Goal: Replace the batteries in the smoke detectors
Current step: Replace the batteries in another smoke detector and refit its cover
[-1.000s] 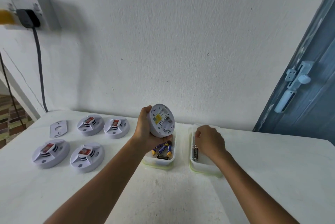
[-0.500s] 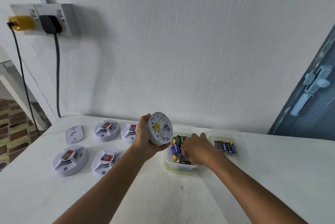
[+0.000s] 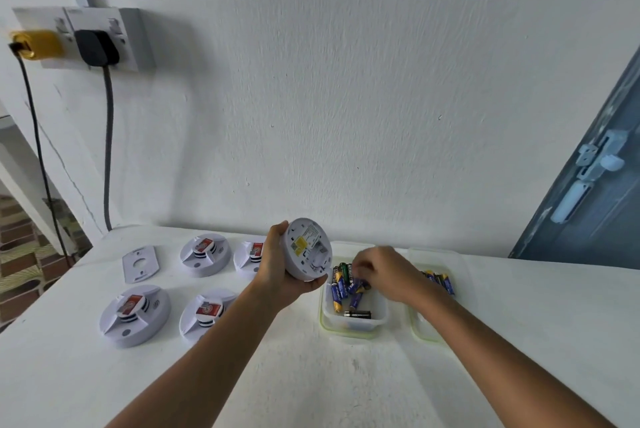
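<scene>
Table [image 3: 311, 389]: white, carries all items.
Right hand [image 3: 384, 273]: moved within the last second from the right tub [image 3: 420, 332] to the left tub [image 3: 349, 325]; fingers curled down among the batteries [image 3: 343, 285], grip unclear. Judged: picking a battery.
Left hand [image 3: 277, 271]: grips the open detector [image 3: 306, 249], back facing the camera.
Four detectors [image 3: 135, 315] remain on the table, left.

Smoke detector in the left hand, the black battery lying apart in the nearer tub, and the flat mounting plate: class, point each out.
Smoke detector [image 3: 306, 249], head view: on its back face, by the yellow label.
Black battery [image 3: 357, 314], head view: mid-body.
Mounting plate [image 3: 140, 264], head view: flat face below its hole.
</scene>
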Available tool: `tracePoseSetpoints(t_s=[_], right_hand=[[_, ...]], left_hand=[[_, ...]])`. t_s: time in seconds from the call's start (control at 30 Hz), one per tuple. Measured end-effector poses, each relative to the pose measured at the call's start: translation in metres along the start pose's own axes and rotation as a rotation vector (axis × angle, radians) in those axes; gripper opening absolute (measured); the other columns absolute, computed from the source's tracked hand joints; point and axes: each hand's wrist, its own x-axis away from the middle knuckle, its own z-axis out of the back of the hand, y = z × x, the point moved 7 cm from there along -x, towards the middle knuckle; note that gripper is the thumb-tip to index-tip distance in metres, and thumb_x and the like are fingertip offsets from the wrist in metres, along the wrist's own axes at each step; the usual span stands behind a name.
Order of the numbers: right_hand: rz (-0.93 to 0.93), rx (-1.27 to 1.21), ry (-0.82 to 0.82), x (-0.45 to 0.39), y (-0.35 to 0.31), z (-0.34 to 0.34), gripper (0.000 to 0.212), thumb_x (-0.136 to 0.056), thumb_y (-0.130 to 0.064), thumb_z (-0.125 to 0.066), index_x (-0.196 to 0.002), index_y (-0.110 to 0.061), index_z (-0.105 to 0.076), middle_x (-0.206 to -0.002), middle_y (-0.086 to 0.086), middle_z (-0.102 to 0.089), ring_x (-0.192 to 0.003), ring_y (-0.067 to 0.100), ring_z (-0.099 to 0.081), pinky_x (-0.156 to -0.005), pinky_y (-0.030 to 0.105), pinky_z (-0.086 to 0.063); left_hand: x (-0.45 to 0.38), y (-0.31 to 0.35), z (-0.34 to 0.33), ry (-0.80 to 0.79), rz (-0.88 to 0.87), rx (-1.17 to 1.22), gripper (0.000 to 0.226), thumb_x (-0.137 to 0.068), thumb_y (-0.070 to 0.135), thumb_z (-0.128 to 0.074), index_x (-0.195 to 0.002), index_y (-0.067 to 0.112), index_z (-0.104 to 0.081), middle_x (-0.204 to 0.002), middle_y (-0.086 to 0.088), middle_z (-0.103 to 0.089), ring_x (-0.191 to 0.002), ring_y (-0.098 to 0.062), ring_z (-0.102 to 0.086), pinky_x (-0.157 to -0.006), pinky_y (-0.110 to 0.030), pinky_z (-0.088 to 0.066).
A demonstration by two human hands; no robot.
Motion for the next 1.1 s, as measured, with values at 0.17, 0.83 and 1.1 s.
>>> tracePoseSetpoints(t_s=[0.17,0.83,1.1], right_hand=[[-0.09,-0.785,0.337,0.01,0.0,0.03,0.015,-0.095,-0.012,-0.057,-0.089,-0.012,-0.07,-0.078,0.0,-0.07,-0.067,0.009,-0.063,-0.058,0.023,-0.048],[0.176,-0.498,0.71,0.012,-0.034,0.006,0.023,-0.093,-0.019,-0.059,-0.105,-0.005,-0.073,-0.106,0.001,-0.062,-0.098,0.009,-0.06,-0.074,0.009,-0.047],[0.221,-0.22,0.545,0.016,-0.042,-0.008,0.055,-0.095,-0.047,-0.038,-0.129,-0.011,-0.061,-0.137,0.001,-0.05,-0.124,0.013,-0.046,-0.095,0.025,-0.049]], left_hand=[[0.001,-0.005,-0.008,-0.026,0.012,0.001,0.046,-0.091,0.05,-0.041,-0.107,0.014,-0.065,-0.112,-0.02,-0.059,-0.101,-0.036,-0.053,-0.079,-0.045,-0.046],[0.01,0.004,-0.025,-0.032,-0.029,0.132,0.055,-0.088,0.05,-0.042,-0.081,0.007,-0.077,-0.091,-0.02,-0.068,-0.091,-0.034,-0.056,-0.086,-0.046,-0.042],[0.004,0.007,-0.024,-0.071,-0.037,0.098,0.059,-0.091,0.051,-0.037,-0.079,0.011,-0.079,-0.09,-0.02,-0.072,-0.092,-0.034,-0.057,-0.084,-0.047,-0.043]])
